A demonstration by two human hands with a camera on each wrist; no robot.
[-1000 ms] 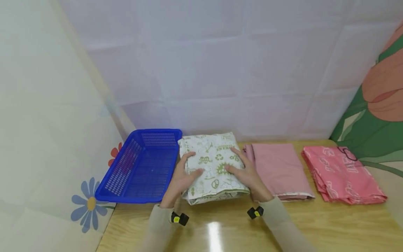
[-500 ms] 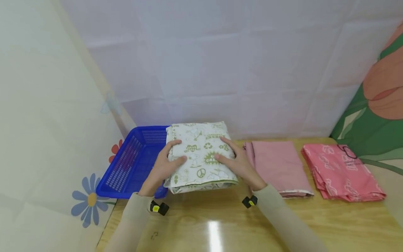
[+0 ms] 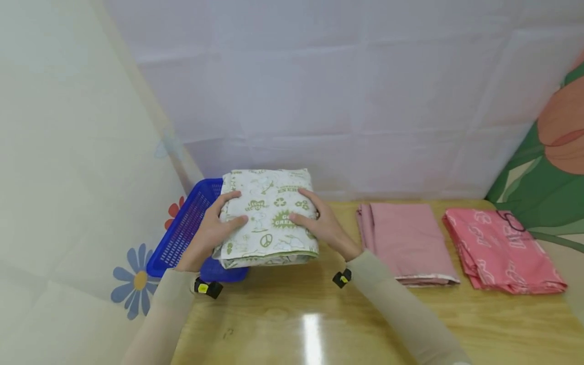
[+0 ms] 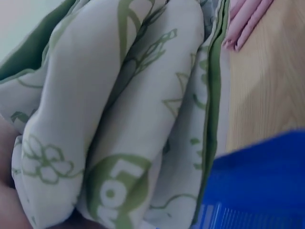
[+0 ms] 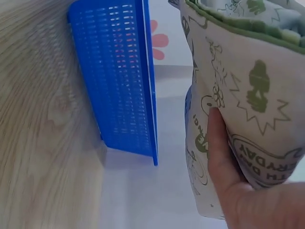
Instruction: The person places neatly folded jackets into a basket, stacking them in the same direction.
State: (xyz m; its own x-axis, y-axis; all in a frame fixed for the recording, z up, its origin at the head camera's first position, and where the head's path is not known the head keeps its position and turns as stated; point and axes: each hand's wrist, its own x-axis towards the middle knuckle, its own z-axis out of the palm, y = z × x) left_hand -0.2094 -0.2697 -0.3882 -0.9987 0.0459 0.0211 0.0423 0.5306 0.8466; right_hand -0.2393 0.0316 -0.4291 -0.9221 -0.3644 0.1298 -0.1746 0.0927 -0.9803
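Both hands hold a folded white cloth with green print (image 3: 269, 223) in the air, over the right part of a blue plastic basket (image 3: 182, 238). The left hand (image 3: 212, 230) grips its left edge, thumb on top. At the right edge, the right hand (image 3: 324, 223) grips it, thumb on the upper face and fingers out of sight. In the left wrist view the layered folds of the cloth (image 4: 119, 114) fill most of the picture. The right wrist view shows the cloth (image 5: 257, 86) above the height of the basket's side (image 5: 114, 76), apart from it.
A folded dusty-pink cloth (image 3: 408, 243) lies on the wooden table (image 3: 274, 314), right of the hands. Farther right is a folded bright-pink printed cloth (image 3: 502, 253). Pale hanging sheets (image 3: 319, 91) stand behind and at the left, one with printed flowers.
Both hands have carried the white-and-green cloth up and to the left, from beside the basket to over its right part. The two pink cloths have stayed put.
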